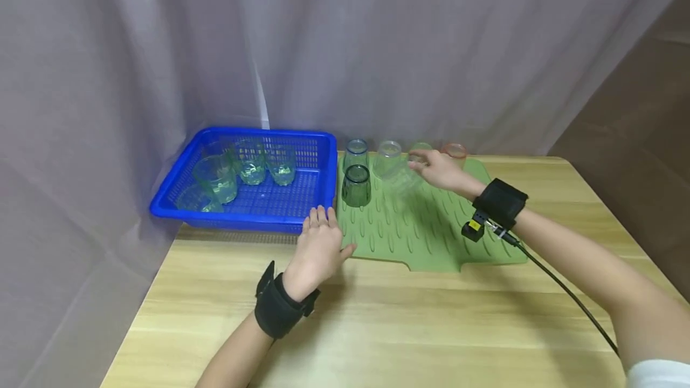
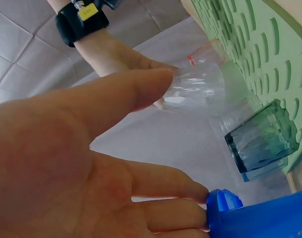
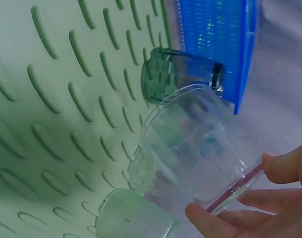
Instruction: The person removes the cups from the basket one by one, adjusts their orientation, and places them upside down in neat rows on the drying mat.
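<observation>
My right hand (image 1: 443, 171) grips a clear drinking glass (image 3: 195, 144) by its base, fingertips and thumb around the thick bottom. The glass is mouth down and tilted, close over the green drying mat (image 1: 426, 226). Near it on the mat, upside down, stand a dark smoky glass (image 1: 357, 189), a blue-tinted glass (image 1: 356, 151), a clear glass (image 1: 387, 163) and a reddish-rimmed glass (image 1: 454, 151). A textured glass (image 3: 136, 215) shows beside the held one in the right wrist view. My left hand (image 1: 319, 250) lies with straight fingers against the near right rim of the blue basket (image 1: 242, 219).
Several clear glasses (image 1: 217, 178) stand upright in the left part of the basket. Basket and mat sit side by side on a wooden table (image 1: 377, 328). A grey curtain (image 1: 404, 47) hangs behind. A black cable (image 1: 566, 286) trails from my right wrist.
</observation>
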Available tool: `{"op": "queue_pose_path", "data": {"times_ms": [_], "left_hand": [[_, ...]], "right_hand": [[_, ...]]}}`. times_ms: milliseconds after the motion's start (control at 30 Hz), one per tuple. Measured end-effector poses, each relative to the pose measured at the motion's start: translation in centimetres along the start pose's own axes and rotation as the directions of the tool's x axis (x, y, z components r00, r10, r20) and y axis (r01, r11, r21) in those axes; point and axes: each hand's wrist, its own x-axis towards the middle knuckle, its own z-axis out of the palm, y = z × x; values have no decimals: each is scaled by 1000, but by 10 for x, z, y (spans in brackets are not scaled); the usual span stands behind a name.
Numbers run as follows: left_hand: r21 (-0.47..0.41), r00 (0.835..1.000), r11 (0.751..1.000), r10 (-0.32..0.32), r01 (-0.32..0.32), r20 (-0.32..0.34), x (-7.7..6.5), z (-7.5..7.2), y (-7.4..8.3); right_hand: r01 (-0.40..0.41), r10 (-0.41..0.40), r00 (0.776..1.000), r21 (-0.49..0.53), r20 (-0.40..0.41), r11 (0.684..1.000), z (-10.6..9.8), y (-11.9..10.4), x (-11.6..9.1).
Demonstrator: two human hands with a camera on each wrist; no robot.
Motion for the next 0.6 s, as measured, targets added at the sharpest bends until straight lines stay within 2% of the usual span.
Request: {"op": "queue_pose_path", "data": {"times_ms": [133,267,600], "left_hand": [[44,1000,999,8,-9,2,0,2,0],[47,1000,999,10,-10,0,0,4,0],[56,999,998,6,-8,40,2,3,-2]], "right_hand": [[-4,4,1000,-61,-5,998,6,3,14],[20,-22,999,-118,-23,993,12,4,25],[84,-82,996,-207,18,975,23,5,48]]}}
